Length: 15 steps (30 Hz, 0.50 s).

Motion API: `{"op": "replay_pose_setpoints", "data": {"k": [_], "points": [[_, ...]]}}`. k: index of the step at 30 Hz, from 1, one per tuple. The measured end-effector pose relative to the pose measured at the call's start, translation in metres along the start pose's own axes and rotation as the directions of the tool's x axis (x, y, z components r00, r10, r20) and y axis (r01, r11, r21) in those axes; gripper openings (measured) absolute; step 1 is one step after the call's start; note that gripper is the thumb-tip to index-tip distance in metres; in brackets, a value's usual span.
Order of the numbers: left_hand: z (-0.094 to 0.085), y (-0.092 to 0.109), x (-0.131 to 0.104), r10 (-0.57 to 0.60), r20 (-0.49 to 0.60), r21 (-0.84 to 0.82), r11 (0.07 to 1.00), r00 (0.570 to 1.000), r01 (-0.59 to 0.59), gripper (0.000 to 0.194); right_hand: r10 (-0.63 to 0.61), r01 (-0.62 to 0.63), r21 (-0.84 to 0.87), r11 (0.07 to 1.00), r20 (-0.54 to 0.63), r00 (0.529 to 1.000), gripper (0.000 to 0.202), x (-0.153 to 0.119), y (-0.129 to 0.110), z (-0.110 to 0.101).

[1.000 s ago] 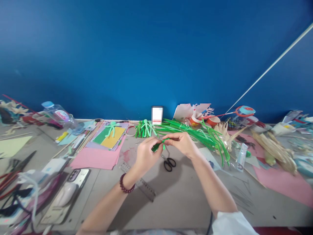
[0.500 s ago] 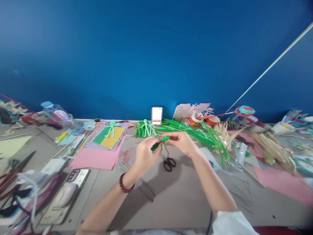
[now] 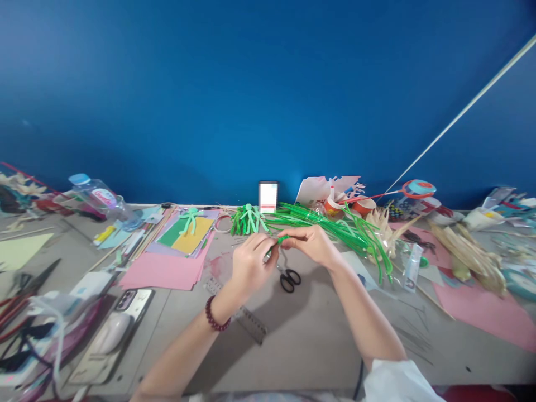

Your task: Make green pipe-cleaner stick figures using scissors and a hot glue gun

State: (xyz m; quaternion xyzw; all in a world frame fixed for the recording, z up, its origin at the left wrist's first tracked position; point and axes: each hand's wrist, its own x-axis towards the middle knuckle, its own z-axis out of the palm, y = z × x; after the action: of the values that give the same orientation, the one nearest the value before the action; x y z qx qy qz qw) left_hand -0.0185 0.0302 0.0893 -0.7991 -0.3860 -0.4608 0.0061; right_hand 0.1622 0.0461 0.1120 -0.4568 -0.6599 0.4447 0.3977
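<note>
Toward the far left of the counter [image 3: 167, 329]: one clear bottle [image 3: 104, 198], tilted. Near left: one phone [image 3: 125, 304], one white mouse [image 3: 112, 333] on it. Next right, far side: one pale-green figure [image 3: 190, 221] on green and yellow sheets [image 3: 193, 235]; then a cluster of green figures [image 3: 249, 219], overlapping, count uncertain. Centre: left hand [image 3: 253, 265], fingers curled closed, and right hand [image 3: 314, 245], thumb and finger pinched, both on one green fuzzy piece [image 3: 283, 240], above the counter. Below: one ruler [image 3: 253, 326], one pair of scissors [image 3: 290, 280]. Far right of centre: green stems [image 3: 330, 220], many, uncounted; two red cups [image 3: 364, 206]. Versus the earlier frame: left fingers cover more of the piece; less green shows.
</note>
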Motion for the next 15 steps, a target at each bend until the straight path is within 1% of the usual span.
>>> {"op": "replay_pose_setpoints", "data": {"k": [4,7,10,15], "points": [[0.0004,-0.0036,0.0004,-0.044,0.005,-0.034,0.998,0.999,0.044,0.009,-0.027,0.027,0.020,0.999,0.004,1.000,0.030,0.0035,0.0033,0.0014],[0.0003,-0.0043,0.0014,-0.077,0.011,-0.060,0.995,0.997,0.077,0.009,-0.044,0.044,0.017,0.999,-0.018,0.999,0.031,0.0045,0.0054,0.0039],[0.0003,-0.0037,0.0022,-0.085,0.011,-0.072,0.994,0.996,0.085,0.009,-0.055,0.056,0.008,0.998,-0.041,0.998,0.030,0.0045,0.0072,0.0059],[0.0009,-0.0037,0.0015,-0.104,0.030,-0.083,0.991,0.994,0.106,0.010,-0.016,0.016,0.043,0.999,-0.017,1.000,0.030,0.0040,0.0048,0.0042]]}}
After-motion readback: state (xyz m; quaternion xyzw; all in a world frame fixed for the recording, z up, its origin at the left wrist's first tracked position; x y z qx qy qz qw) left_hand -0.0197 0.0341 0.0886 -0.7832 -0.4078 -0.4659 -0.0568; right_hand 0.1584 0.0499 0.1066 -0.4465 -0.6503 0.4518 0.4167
